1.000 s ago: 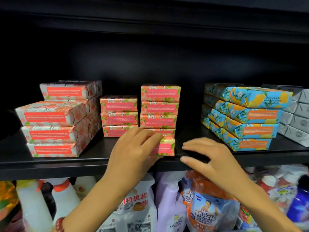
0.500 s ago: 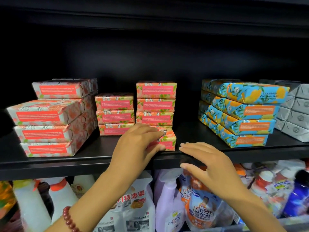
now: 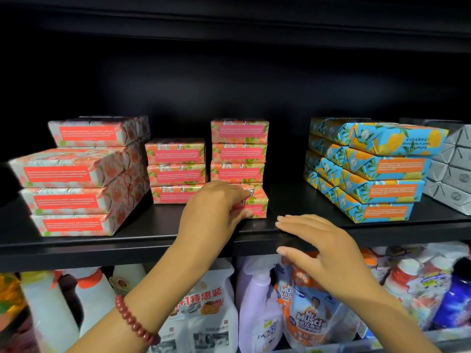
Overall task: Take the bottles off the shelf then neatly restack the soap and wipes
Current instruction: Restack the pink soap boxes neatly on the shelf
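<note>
My left hand (image 3: 214, 207) grips a small pink floral soap bar (image 3: 256, 203) that sits on the black shelf (image 3: 153, 235) in front of a tall stack of the same pink bars (image 3: 239, 151). A shorter pink stack (image 3: 175, 170) stands just left of it. Larger pink packs (image 3: 76, 179) are piled at the far left. My right hand (image 3: 321, 248) hovers flat and empty at the shelf's front edge, fingers apart. Blue and orange soap bars (image 3: 377, 169) are stacked to the right.
Grey wrapped bars (image 3: 456, 169) sit at the far right of the shelf. Below the shelf stand bottles and refill pouches: white jugs (image 3: 46, 307), a lilac spray bottle (image 3: 257, 307), an orange Mr Muscle pouch (image 3: 311, 319), a dark blue bottle (image 3: 456, 301).
My left hand has stayed on the front pink soap bar. My right hand has sunk slightly, from over the shelf surface to its front edge. The camera has shifted a little.
</note>
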Available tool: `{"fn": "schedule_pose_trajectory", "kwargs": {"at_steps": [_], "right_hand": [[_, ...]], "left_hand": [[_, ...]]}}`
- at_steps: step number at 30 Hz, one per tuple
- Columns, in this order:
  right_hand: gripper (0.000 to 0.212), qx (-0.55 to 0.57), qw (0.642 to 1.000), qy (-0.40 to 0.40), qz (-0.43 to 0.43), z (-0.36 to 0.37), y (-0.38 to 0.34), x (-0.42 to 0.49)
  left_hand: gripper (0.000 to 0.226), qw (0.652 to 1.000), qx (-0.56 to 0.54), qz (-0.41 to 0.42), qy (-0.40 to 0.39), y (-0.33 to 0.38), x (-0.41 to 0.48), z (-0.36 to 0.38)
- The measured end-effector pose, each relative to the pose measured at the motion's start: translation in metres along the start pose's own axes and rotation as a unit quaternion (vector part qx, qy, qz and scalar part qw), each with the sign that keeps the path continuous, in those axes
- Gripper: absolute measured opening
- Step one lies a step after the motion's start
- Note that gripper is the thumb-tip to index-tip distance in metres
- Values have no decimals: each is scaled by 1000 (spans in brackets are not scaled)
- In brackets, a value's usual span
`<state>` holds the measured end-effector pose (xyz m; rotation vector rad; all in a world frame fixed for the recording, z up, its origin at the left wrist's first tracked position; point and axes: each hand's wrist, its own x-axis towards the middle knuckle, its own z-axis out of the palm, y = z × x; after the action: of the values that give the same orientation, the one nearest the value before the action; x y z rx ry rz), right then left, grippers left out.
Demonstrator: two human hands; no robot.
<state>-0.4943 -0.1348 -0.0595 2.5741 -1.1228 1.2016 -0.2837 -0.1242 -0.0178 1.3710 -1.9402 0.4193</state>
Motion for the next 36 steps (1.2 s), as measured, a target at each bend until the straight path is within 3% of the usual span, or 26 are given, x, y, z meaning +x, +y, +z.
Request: {"fn": "schedule_pose_trajectory", "kwargs": {"at_steps": [3,5,9,12,18,23,31,36], "right_hand": [[49,62,998,2,27,-5,-5,4],[44,100,993,50,33,-8,-14,12],[40,98,990,99,-17,-4,-47,48],[44,54,993,84,-61,10,-75,87],[58,-109,984,-40,-137,35,-119,158],[53,-242,964,-80,-78,57,-129,179],[38,-184,976,18,-118,56,-124,166],[45,-80,983,77,-149,29,-108,131]], "left_hand": [[38,1000,0,-8,16,-3,-13,-5],[37,999,-11,-27,46,-9,-29,-14],[45,994,-29,-46,92,-32,-66,-34],[52,995,-12,-65,72,-48,-87,-45],[46,996,-14,-49,77,-60,-98,-48],[46,995,-17,-53,87,-61,-99,-46],[45,996,-21,-35,79,-65,-99,-46],[47,994,-44,-5,100,-68,-98,-50]]}}
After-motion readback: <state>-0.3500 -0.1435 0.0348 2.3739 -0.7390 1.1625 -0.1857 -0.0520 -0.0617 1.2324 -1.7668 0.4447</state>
